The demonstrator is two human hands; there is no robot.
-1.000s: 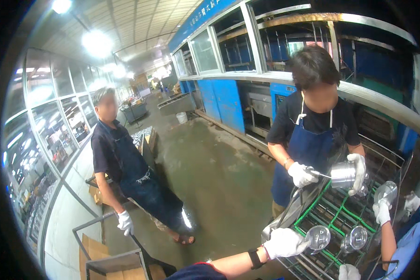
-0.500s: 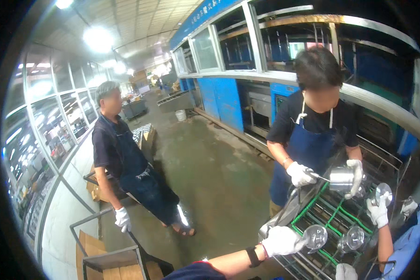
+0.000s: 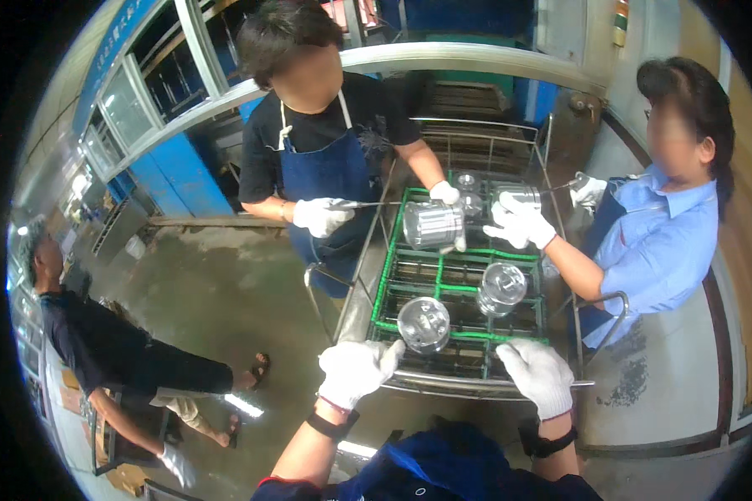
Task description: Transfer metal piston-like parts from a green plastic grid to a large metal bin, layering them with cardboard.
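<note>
My left hand [image 3: 359,372], in a white knit glove, is at the near left corner of the rack [image 3: 451,384]. Its thumb is spread toward a shiny metal piston [image 3: 424,324], and nothing shows in it. At the near right corner is my right hand [image 3: 538,376], also gloved, fingers loosely extended and nothing visible in them. Another piston [image 3: 502,289] stands farther back on the green-coated bars. Across the rack, a co-worker's gloved hand [image 3: 322,217] holds a thin tool against a grooved piston [image 3: 433,224], which their other hand [image 3: 444,193] steadies.
On the right, a co-worker in blue [image 3: 660,225] reaches over the rack with a gloved hand [image 3: 520,221] at another piston [image 3: 522,196]. A person in dark clothes [image 3: 100,342] stands at far left. Wire handles [image 3: 316,292] stick out from the rack's sides.
My view has swung right and down, bringing the rack to the centre. My left hand has come off the near piston, and my right hand is now fully in view.
</note>
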